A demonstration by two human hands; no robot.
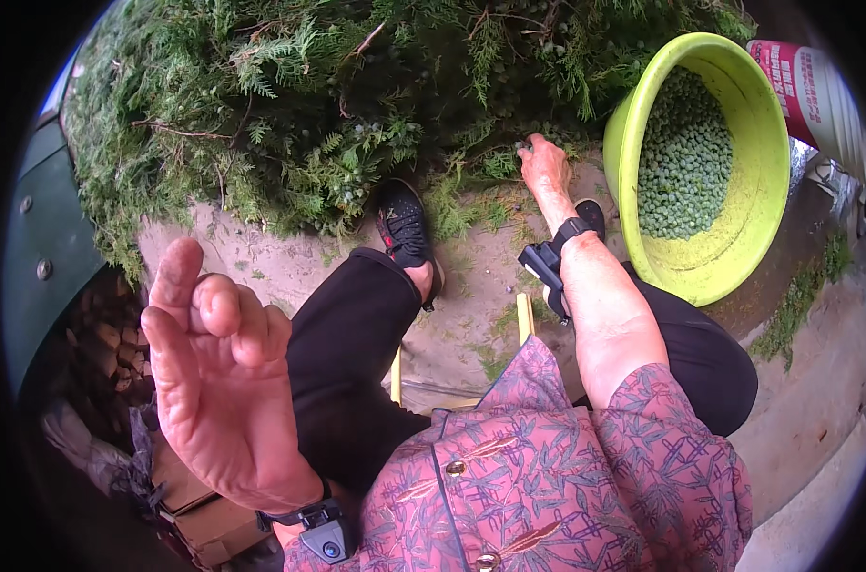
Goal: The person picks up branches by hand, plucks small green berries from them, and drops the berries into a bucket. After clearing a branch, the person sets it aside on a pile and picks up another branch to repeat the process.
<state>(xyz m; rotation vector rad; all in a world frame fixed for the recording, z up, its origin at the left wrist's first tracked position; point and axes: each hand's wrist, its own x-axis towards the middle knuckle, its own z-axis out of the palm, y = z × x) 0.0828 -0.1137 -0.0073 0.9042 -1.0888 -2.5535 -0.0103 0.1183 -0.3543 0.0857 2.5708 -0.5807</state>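
Raised at the left, my left hand (225, 379) is empty, palm up, its fingers partly curled and apart. My right hand (546, 166) reaches down to the near edge of a large heap of cut conifer branches (275, 121), probably arborvitae. Its fingertips touch the sprigs there; whether they pinch a small cone is hard to make out. Bluish-green seed cones (358, 193) show among the scale-like leaves. A lime-yellow plastic tub (751, 214) leans towards me right of my right hand. Many loose green cones (683, 164) lie inside it.
Between my shoes (408, 225) fallen sprigs litter the concrete floor (468, 286). A white-and-red printed bucket (804, 100) stands behind the tub. A green metal panel (47, 236), chopped firewood (111, 343) and a cardboard box (204, 522) are at the left.
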